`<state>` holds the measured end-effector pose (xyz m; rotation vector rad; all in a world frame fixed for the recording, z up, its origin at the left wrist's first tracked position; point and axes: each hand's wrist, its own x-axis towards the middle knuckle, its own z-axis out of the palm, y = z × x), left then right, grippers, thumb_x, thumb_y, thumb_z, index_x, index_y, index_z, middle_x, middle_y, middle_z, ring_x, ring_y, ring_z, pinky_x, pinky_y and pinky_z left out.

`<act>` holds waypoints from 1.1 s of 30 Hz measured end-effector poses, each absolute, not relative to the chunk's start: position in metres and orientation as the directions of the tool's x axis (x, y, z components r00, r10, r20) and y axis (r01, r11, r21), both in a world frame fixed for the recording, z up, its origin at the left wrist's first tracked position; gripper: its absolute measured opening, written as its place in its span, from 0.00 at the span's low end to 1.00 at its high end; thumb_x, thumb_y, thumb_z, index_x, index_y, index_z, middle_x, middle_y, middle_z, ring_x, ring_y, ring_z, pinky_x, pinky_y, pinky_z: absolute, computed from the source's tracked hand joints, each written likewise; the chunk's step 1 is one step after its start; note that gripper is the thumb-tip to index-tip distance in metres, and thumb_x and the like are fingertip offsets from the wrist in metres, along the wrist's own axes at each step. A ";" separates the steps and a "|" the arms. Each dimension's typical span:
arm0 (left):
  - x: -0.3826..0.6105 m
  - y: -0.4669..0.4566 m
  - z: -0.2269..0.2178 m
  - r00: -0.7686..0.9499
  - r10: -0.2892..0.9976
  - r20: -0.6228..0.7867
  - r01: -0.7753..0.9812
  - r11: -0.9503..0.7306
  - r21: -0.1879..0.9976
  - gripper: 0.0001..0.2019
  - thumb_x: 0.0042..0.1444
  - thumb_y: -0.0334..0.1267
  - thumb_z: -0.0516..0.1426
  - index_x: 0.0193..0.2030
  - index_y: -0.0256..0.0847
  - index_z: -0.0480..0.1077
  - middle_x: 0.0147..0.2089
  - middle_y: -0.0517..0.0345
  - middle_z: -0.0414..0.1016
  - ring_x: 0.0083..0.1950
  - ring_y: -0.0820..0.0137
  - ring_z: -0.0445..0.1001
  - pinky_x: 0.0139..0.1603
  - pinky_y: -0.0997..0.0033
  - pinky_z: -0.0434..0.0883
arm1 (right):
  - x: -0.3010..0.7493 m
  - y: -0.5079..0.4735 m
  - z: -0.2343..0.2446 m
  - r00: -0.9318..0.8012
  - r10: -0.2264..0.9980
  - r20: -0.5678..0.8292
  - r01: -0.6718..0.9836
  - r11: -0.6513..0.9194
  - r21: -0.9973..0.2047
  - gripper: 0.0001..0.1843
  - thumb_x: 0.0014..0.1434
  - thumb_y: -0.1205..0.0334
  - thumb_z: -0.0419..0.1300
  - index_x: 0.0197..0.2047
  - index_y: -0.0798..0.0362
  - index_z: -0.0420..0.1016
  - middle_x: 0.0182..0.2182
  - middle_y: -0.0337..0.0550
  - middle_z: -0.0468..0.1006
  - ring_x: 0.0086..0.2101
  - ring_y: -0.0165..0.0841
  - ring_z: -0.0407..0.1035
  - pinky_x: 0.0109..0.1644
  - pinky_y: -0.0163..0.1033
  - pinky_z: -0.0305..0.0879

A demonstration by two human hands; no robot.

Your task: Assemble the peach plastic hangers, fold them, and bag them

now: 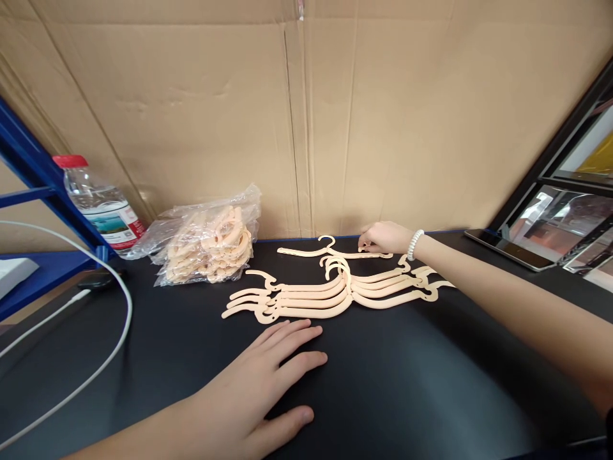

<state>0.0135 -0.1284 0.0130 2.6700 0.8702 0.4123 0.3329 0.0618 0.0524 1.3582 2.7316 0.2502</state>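
Observation:
Several cream plastic hangers point(335, 292) lie in an overlapping row on the black table point(407, 383). One more single hanger point(330, 251) lies just behind them, near the cardboard wall. My right hand point(383, 239), with a white bead bracelet on the wrist, reaches across and pinches the right arm of that single hanger. My left hand point(268, 377) rests flat on the table in front of the row, fingers stretched out and holding nothing.
A clear plastic bag of more cream hangers point(211, 246) sits at the back left. A water bottle with a red cap point(103, 207) stands by a blue shelf frame point(33, 185). A white cable point(119, 326) loops over the table's left. A tablet point(512, 246) lies at the right.

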 end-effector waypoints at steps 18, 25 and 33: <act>0.024 -0.121 0.016 0.567 0.808 0.161 0.289 -0.378 0.879 0.20 0.62 0.38 0.56 0.61 0.48 0.62 0.57 0.50 0.73 0.53 0.63 0.76 0.55 0.61 0.74 | 0.286 -0.068 0.077 -0.479 0.878 -0.006 0.287 0.151 -0.946 0.12 0.53 0.57 0.66 0.30 0.51 0.67 0.25 0.39 0.80 0.27 0.32 0.74 0.33 0.37 0.72; 0.031 -0.115 0.020 0.422 0.900 0.107 0.101 -0.164 0.981 0.11 0.61 0.46 0.59 0.42 0.40 0.73 0.36 0.58 0.75 0.34 0.70 0.75 0.38 0.69 0.76 | 0.244 -0.092 0.045 -0.618 0.778 -0.113 0.312 0.110 -0.944 0.10 0.54 0.59 0.66 0.29 0.53 0.69 0.23 0.37 0.77 0.24 0.28 0.72 0.27 0.32 0.67; 0.030 -0.117 0.018 0.328 0.944 0.025 0.016 -0.032 0.999 0.17 0.59 0.52 0.59 0.35 0.37 0.69 0.32 0.56 0.78 0.31 0.70 0.77 0.35 0.69 0.75 | 0.252 -0.062 0.064 -0.564 0.780 0.272 0.432 0.559 -0.707 0.15 0.63 0.54 0.56 0.31 0.54 0.77 0.27 0.39 0.78 0.29 0.31 0.72 0.33 0.34 0.68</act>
